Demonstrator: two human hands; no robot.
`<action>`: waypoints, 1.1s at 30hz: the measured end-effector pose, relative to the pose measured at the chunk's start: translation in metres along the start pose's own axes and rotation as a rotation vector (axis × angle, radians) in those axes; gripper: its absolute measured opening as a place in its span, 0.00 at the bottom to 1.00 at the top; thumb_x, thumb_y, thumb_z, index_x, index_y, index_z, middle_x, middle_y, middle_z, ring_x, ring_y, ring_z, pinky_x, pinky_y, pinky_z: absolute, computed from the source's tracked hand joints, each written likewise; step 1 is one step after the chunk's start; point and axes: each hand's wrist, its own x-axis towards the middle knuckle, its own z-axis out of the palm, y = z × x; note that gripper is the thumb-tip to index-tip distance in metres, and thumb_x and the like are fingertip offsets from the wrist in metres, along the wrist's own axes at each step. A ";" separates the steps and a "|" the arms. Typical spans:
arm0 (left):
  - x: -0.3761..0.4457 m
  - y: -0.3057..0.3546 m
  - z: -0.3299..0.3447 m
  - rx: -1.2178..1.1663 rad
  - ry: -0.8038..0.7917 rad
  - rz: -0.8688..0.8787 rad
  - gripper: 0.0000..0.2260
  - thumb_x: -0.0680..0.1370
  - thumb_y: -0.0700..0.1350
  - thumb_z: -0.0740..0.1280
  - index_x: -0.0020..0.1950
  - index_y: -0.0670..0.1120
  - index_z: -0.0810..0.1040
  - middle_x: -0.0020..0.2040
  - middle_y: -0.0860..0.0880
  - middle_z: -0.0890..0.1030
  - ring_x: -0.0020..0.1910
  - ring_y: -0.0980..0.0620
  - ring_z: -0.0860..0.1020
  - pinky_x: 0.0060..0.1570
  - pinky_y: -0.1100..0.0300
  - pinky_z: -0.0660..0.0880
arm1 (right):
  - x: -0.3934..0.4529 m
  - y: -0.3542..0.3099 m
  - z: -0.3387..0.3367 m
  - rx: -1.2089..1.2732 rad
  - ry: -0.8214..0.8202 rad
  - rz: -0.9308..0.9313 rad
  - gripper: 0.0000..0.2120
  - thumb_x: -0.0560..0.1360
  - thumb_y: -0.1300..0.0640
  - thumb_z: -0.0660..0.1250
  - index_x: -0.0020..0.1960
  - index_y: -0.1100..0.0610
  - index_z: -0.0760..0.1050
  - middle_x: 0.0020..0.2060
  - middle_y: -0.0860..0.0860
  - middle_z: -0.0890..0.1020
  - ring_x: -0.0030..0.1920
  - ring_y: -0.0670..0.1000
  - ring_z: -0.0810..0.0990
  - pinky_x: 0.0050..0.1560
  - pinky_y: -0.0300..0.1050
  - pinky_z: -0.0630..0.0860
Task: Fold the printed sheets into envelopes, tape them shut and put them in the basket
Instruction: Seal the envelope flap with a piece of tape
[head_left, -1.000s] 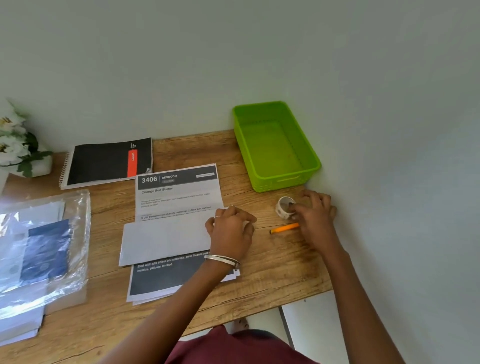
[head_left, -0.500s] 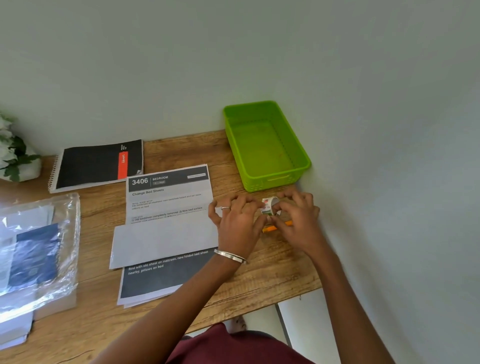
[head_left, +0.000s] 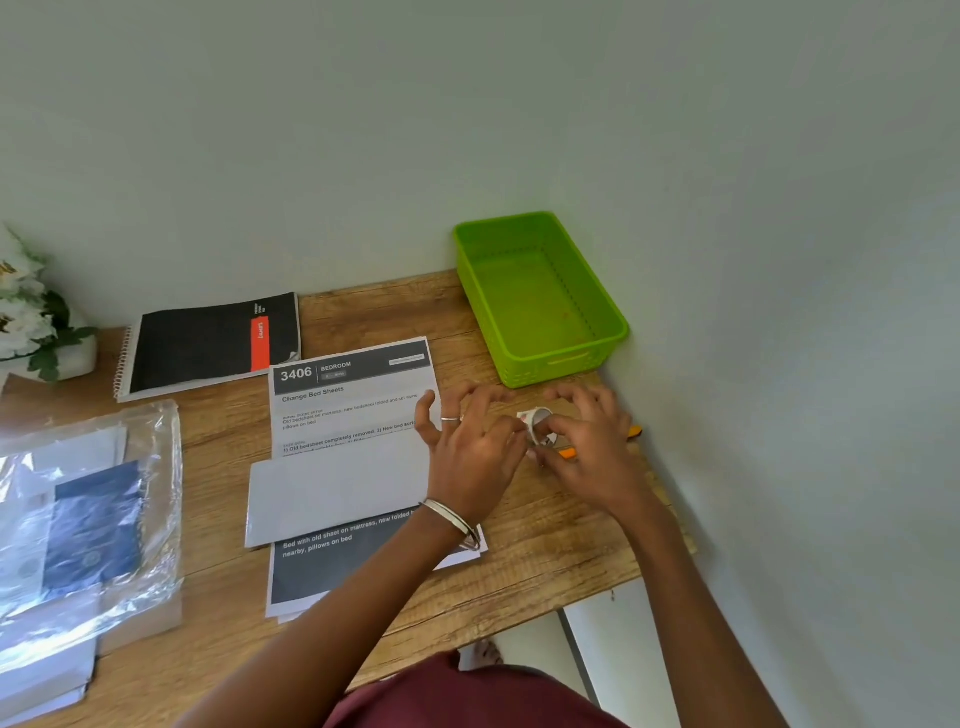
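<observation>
A small white tape roll (head_left: 536, 422) is held just above the wooden table, between my left hand (head_left: 470, 457) and my right hand (head_left: 592, 452). Both hands pinch it, the left thumb and forefinger at its near-left edge. A folded white sheet (head_left: 337, 491) lies on top of a stack of printed sheets (head_left: 353, 405) headed "3406 Bedroom", just left of my left hand. The green plastic basket (head_left: 613, 317) stands beyond my hands against the wall, with nothing in it.
An orange pencil (head_left: 569, 453) lies under my right hand near the wall. A black spiral notebook (head_left: 208, 343) lies at the back. A clear plastic sleeve with papers (head_left: 83, 525) is at the left, white flowers (head_left: 26, 312) at far left. The wall bounds the table's right.
My right hand lifted the tape roll off the table and brought it left. My left hand left the folded sheet and moved right to pinch the roll too.
</observation>
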 end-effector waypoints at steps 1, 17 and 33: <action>0.000 0.000 -0.001 -0.019 -0.008 -0.017 0.06 0.72 0.49 0.68 0.36 0.52 0.80 0.50 0.55 0.79 0.60 0.50 0.69 0.62 0.41 0.57 | 0.000 -0.001 0.000 -0.004 -0.003 0.003 0.12 0.68 0.45 0.68 0.46 0.50 0.81 0.61 0.50 0.74 0.61 0.51 0.61 0.51 0.49 0.56; 0.006 -0.017 -0.010 -0.671 -0.222 -0.677 0.04 0.72 0.42 0.70 0.37 0.46 0.81 0.35 0.54 0.82 0.35 0.63 0.77 0.37 0.72 0.70 | 0.008 0.017 -0.014 -0.076 0.002 0.199 0.09 0.69 0.50 0.73 0.48 0.50 0.81 0.58 0.45 0.74 0.62 0.51 0.63 0.48 0.45 0.51; 0.000 -0.033 -0.044 -0.957 -0.197 -0.910 0.05 0.76 0.40 0.66 0.42 0.42 0.81 0.36 0.49 0.83 0.35 0.56 0.77 0.38 0.60 0.74 | 0.015 0.017 0.015 -0.357 0.062 0.405 0.07 0.72 0.55 0.69 0.49 0.52 0.80 0.60 0.54 0.73 0.61 0.57 0.63 0.55 0.57 0.62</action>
